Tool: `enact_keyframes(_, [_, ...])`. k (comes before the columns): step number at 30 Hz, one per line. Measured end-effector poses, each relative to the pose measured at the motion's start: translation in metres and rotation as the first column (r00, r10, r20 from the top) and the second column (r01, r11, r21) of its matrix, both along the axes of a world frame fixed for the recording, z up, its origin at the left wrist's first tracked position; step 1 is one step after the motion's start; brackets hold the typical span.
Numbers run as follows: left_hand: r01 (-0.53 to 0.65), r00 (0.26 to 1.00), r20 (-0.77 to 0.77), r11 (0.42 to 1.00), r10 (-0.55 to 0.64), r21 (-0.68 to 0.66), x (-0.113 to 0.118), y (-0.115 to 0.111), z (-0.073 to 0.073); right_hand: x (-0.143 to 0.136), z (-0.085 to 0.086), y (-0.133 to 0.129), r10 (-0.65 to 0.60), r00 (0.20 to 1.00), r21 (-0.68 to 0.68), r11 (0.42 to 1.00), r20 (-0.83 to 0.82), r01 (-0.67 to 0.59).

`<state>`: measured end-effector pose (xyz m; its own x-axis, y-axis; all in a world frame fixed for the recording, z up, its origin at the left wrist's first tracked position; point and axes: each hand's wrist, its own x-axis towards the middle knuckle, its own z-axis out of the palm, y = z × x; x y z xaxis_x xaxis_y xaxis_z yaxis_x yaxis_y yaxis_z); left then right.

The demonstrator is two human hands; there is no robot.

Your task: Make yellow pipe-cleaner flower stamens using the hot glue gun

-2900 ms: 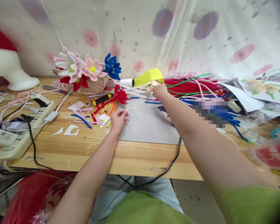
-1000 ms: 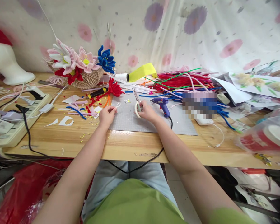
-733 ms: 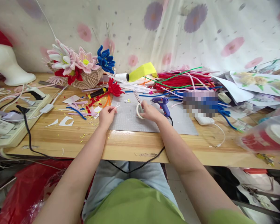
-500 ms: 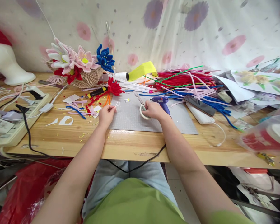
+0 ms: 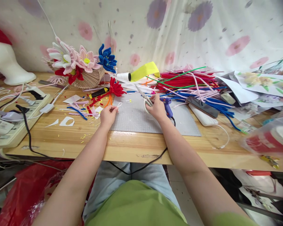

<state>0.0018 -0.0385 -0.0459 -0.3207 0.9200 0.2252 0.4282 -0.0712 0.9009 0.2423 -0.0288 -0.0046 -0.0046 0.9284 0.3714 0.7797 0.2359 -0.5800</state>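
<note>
Over the left edge of the grey cutting mat (image 5: 134,121), my left hand (image 5: 108,117) is closed, pinching a small loop of thin white pipe cleaner (image 5: 119,104) between thumb and fingertips. My right hand (image 5: 157,108) grips a pair of scissors (image 5: 143,94) with white handles, above the middle of the mat. The blades point away and to the left, apart from the white loop. Just behind that hand lies a purple glue gun (image 5: 169,110), partly hidden. Small white and yellow bits (image 5: 129,101) rest on the mat between the hands.
Behind the mat lie red pipe cleaners (image 5: 186,82) and blue ones (image 5: 223,110). A phone (image 5: 202,106) sits on a white power bank (image 5: 201,117) at the right. Fuzzy flowers (image 5: 85,60) and a power strip (image 5: 31,117) stand left. A black cable (image 5: 143,171) hangs over the table edge.
My right hand has lifted the scissors slightly up and away from me, and the handles have turned in the grip. My left hand keeps its pinch on the white loop, almost still.
</note>
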Motion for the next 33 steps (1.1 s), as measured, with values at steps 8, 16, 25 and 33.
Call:
enact_keyframes(8, [-0.021,0.977,-0.212,1.000,0.019,-0.008,0.001,-0.006,0.010,-0.009,-0.005,0.000,0.099,0.564,-0.327,0.728,-0.820,-0.603])
enact_keyframes(16, [-0.107,0.932,-0.346,0.994,0.113,0.037,0.003,-0.004,0.015,-0.023,-0.010,-0.005,-0.125,0.236,-0.255,0.162,-0.964,-0.953])
enact_keyframes(25, [-0.115,0.907,-0.389,0.984,0.161,0.139,0.010,-0.007,0.017,-0.025,-0.014,-0.002,-0.105,0.255,-0.258,0.019,-0.961,-0.966])
enact_keyframes(33, [0.021,0.893,-0.443,0.975,0.081,0.221,0.017,-0.007,0.014,-0.027,-0.014,0.000,-0.144,0.209,-0.223,0.094,-0.967,-0.970])
